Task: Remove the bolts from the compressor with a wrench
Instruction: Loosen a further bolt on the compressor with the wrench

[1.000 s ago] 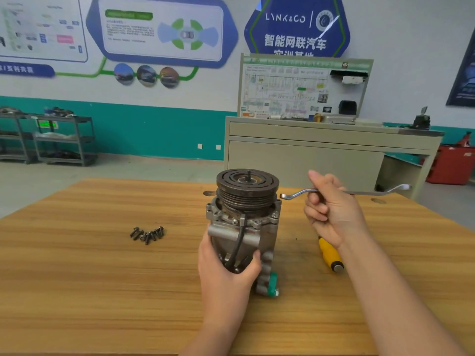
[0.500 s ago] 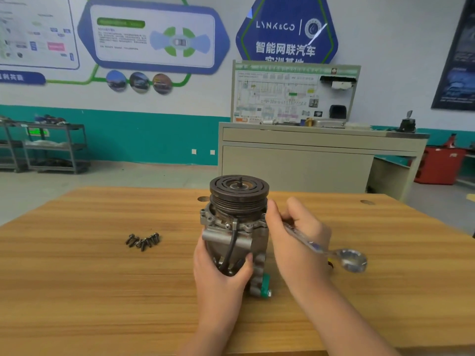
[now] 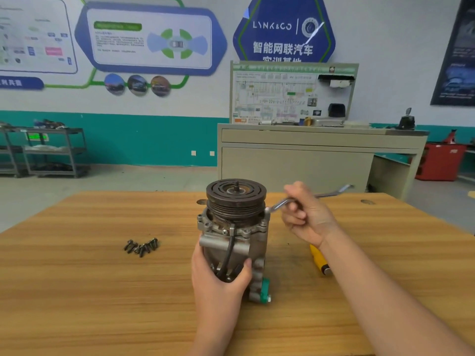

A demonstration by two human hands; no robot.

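The grey metal compressor (image 3: 232,235) stands upright on the wooden table (image 3: 90,291), its dark ribbed pulley on top. My left hand (image 3: 221,276) grips its lower body from the front. My right hand (image 3: 305,217) holds a silver ring wrench (image 3: 279,204) by the shank. The wrench's near ring sits on a bolt at the right edge of the compressor's flange, and its handle points back and to the right. Several loose black bolts (image 3: 141,246) lie in a heap left of the compressor.
A yellow-handled tool (image 3: 320,262) lies on the table under my right forearm. Two round holes mark the table's far edge. Beyond the table stand a beige cabinet (image 3: 308,160) with a diagram board, a shelf cart at the left and a red bin at the right.
Half a second ago my right hand held the wrench close to the compressor with its handle pointing toward me. The handle has since swung round to the back right.
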